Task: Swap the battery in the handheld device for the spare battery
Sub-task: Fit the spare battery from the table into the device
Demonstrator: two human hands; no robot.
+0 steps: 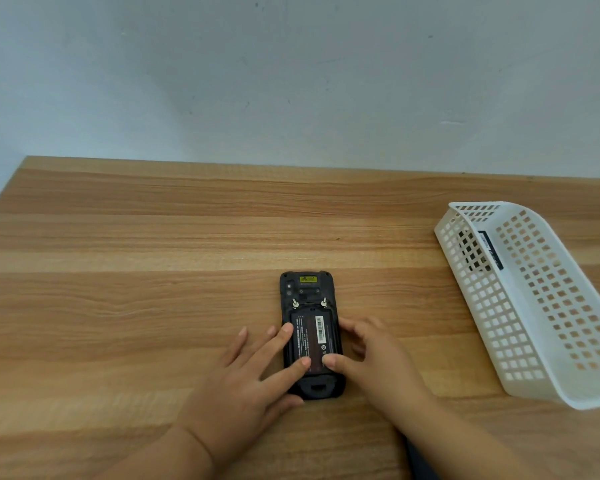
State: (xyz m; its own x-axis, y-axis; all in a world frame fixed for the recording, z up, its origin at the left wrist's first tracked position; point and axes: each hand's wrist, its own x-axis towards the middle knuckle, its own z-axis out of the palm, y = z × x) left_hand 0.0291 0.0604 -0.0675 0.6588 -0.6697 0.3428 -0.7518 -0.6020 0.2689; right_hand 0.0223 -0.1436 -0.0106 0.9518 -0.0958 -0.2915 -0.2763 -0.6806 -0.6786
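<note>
The handheld device (310, 334) is laid face down on the table (118, 271), long axis running away from the person, its battery (311, 341) seated directly beneath both thumbs, with the spread left hand (257, 372) and right hand (368, 355) equally near.

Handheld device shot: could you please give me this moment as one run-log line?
handheld device face down on table | battery seated | left hand, right hand pressing battery | basket right
</note>
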